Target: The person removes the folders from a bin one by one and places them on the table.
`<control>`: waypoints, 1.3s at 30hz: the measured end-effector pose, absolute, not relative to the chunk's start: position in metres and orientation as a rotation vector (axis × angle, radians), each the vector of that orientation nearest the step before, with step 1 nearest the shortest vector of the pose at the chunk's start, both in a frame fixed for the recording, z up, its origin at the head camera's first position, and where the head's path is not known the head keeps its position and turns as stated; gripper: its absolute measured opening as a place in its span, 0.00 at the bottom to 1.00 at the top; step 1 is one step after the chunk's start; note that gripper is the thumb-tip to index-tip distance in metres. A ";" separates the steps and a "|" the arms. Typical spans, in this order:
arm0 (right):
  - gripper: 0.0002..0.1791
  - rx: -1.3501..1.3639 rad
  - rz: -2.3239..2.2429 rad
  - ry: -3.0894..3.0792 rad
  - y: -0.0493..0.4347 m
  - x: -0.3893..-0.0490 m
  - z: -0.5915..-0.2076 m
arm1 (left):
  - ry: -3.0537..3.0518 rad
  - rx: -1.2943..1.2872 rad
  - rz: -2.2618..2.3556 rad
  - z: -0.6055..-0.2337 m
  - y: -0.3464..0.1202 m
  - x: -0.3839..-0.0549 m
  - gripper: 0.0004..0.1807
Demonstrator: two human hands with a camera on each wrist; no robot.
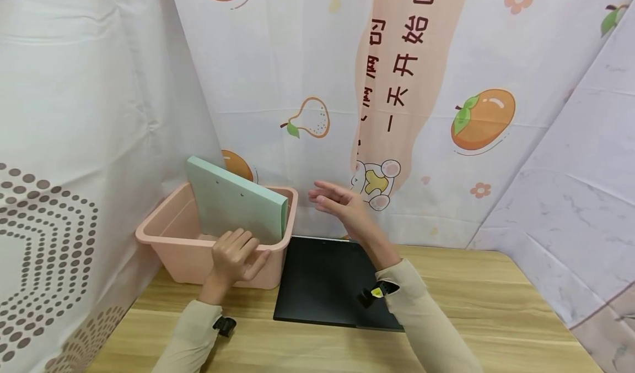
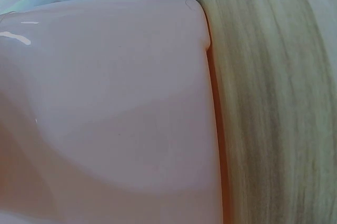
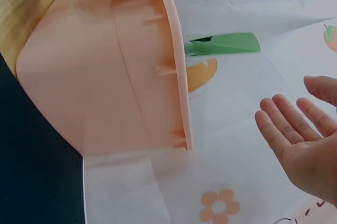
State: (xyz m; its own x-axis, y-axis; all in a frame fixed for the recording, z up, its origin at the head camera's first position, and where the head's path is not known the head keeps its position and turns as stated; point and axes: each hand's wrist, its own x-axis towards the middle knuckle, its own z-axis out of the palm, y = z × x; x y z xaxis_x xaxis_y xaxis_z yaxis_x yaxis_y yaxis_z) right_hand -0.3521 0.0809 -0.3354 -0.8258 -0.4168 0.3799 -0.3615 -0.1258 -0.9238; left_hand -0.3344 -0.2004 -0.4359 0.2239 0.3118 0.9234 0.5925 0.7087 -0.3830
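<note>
A pink plastic bin (image 1: 183, 260) stands at the left of the table; its smooth wall (image 2: 121, 92) fills most of the left wrist view. My left hand (image 1: 234, 254) grips the bin's near rim, fingers curled over the edge. A pale green file folder (image 1: 233, 199) leans inside the bin, its top sticking out above the rim. My right hand (image 1: 342, 205) is held in the air to the right of the bin, apart from it and holding nothing. In the right wrist view its fingers (image 3: 284, 121) are extended and slightly bent.
A flat black rectangular object (image 1: 327, 285) lies on the wooden table (image 1: 476, 301), just right of the bin. Behind the table hangs a white fruit-printed cloth (image 1: 278, 59). A dotted white cloth (image 1: 74, 114) hangs at the left, close to the bin.
</note>
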 end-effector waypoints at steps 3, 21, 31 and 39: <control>0.24 -0.902 -2.144 2.020 0.074 -0.351 -0.336 | -1.376 -0.821 -0.228 -0.436 -0.201 -0.334 0.26; 0.25 -0.863 -2.135 1.936 0.034 -0.348 -0.340 | -1.392 -0.804 -0.216 -0.434 -0.202 -0.335 0.27; 0.24 -1.009 -2.131 1.894 0.020 -0.348 -0.347 | -1.373 -0.811 -0.230 -0.432 -0.199 -0.334 0.26; 0.25 -0.950 -2.123 2.028 0.013 -0.345 -0.352 | -1.374 -0.815 -0.219 -0.434 -0.199 -0.334 0.26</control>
State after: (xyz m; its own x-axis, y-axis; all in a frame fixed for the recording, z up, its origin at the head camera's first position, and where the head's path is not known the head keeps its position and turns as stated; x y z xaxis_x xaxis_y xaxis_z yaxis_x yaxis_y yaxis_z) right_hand -0.3451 0.0134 -0.3525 -0.8089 -0.4427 0.3868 -0.3660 -0.1356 -0.9207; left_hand -0.3336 -0.1994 -0.4335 0.2241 0.3128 0.9230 0.5842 0.7149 -0.3841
